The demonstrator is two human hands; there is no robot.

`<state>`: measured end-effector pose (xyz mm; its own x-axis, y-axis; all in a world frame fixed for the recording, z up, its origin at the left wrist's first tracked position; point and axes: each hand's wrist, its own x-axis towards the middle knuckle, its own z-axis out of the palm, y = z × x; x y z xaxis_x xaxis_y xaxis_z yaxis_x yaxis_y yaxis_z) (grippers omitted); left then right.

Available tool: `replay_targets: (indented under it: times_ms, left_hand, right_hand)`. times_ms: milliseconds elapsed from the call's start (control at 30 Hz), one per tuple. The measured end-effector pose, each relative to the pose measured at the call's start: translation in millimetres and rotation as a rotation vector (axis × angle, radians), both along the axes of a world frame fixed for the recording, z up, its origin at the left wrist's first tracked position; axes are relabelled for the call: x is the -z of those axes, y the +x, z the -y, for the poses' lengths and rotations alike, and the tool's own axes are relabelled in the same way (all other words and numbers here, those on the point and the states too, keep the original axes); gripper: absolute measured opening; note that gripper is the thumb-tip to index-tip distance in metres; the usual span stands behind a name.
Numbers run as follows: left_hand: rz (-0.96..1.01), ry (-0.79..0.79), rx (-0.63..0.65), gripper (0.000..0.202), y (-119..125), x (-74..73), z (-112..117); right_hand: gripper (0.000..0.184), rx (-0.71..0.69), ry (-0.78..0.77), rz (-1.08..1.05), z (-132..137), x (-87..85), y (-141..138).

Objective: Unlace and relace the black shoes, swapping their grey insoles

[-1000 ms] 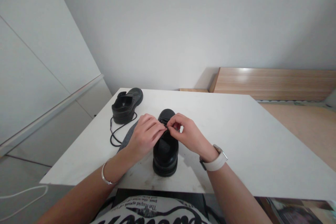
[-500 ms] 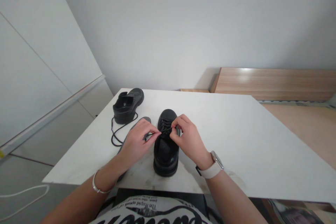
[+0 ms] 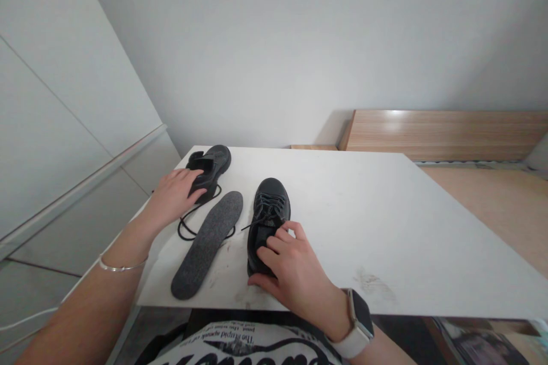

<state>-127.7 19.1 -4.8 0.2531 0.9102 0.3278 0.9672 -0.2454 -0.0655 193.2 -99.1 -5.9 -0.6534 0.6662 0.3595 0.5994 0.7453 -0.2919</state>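
A black lace-up shoe (image 3: 272, 191) stands upright at the table's middle, toe pointing away from me. My right hand (image 3: 291, 256) is closed on its heel, fingers over the opening and thumb at the back. The laces are threaded, and a loose lace end sticks out to the left. A second black shoe (image 3: 220, 157) stands at the far left, partly covered by my left hand (image 3: 177, 191). That hand is at its heel, fingers stretched out and thumb apart. Between the shoes lies a grey insole (image 3: 208, 245), flat on the table.
The white table (image 3: 363, 211) has a brownish smudge near its front edge. A loose black lace (image 3: 182, 231) from the far shoe curls beside and under the insole. Wooden boards (image 3: 428, 131) stand beyond the right corner, with a white wall behind.
Both hands have let go of the near shoe's laces. My left hand has moved left to the far shoe, uncovering the insole. My right hand has come back to the near shoe's heel.
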Motion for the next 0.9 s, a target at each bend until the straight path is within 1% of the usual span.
replay_targets:
  times_ms: [67,167,233,333,467,567,633,733,800,900]
  left_hand:
    - [-0.004,-0.029,-0.022,0.048,-2,2.2,-3]
    - [0.016,-0.039,-0.043,0.043,-3,0.9,-7]
    - [0.034,-0.054,-0.031,0.039,-5,-0.2,-11]
    - [0.088,-0.046,-0.007,0.034,-8,2.3,-16]
    - [0.166,0.086,0.002,0.03,-10,10.1,-16]
    - [0.186,0.245,0.07,0.029,-7,9.8,-11]
    - [0.196,0.375,0.134,0.024,-2,4.3,-5]
    - [0.214,0.539,0.211,0.014,11,-9.7,9]
    - [0.233,0.576,0.26,0.008,24,-20.0,21]
    - [0.29,0.558,0.341,0.005,49,-33.6,43]
  right_hand:
    - [0.023,0.023,-0.031,-0.037,2,-1.9,2]
    - [0.019,0.105,-0.033,-0.115,2,-6.0,15]
    - [0.019,0.174,-0.001,-0.142,-1,-6.0,28]
    - [0.018,0.28,0.079,-0.184,-12,1.6,56]
    - [0.013,0.415,0.205,-0.284,-37,19.4,101]
    - [0.013,0.505,0.323,-0.304,-54,29.8,137]
    - [0.013,0.567,0.38,-0.303,-64,34.3,159]
    - [0.013,0.63,0.407,-0.297,-75,40.0,185]
    - [0.015,0.649,0.41,-0.294,-81,45.0,198]
    - [0.016,0.659,0.389,-0.295,-88,54.0,213]
